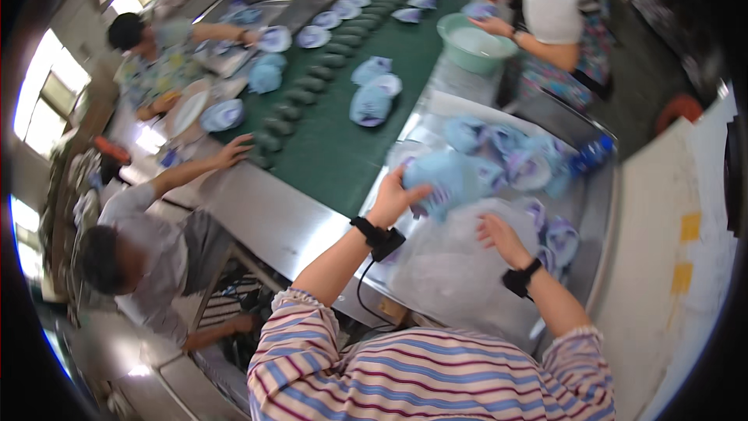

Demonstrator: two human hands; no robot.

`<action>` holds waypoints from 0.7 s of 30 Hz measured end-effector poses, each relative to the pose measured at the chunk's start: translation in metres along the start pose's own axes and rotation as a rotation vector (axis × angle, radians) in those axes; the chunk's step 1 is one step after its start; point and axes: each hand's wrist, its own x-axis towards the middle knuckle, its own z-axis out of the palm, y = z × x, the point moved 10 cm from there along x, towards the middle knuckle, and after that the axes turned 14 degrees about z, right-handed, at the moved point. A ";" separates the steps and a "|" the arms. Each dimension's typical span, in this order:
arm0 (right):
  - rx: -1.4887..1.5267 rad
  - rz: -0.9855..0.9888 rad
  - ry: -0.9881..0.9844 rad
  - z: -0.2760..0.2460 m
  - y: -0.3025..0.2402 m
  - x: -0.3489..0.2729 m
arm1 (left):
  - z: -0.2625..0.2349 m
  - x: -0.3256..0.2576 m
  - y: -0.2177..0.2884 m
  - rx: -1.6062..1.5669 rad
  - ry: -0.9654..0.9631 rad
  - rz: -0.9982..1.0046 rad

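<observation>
My left hand (396, 199) is closed on a light blue, cap-like fabric piece (446, 185) with purple marks, lifted above the metal tray (596, 218). Motion blurs the piece a little. Lower and to the right, my right hand (505, 240) is open with its fingers apart, holding nothing. It hovers by a clear plastic bag (460, 265) spread over the tray's near part. More blue and purple pieces (527, 168) lie heaped in the tray beyond my hands, and a few (561, 240) lie right of the bag.
Left of the tray runs a green belt (327, 164) with a row of dark oval pads (308, 93) and several blue-purple pieces (374, 101). A green basin (475, 47) and a blue bottle (590, 156) are near the tray. Co-workers stand or sit along both sides.
</observation>
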 end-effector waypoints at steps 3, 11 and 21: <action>-1.000 -0.469 0.033 0.046 0.026 -0.019 | -0.163 0.012 -0.042 -0.228 0.568 0.042; -0.988 -0.087 -0.465 0.098 0.094 -0.058 | -0.489 -0.024 0.016 -0.004 1.201 0.275; -0.872 -0.352 -0.160 0.036 -0.013 -0.139 | -0.137 -0.016 -0.073 0.838 -0.424 0.114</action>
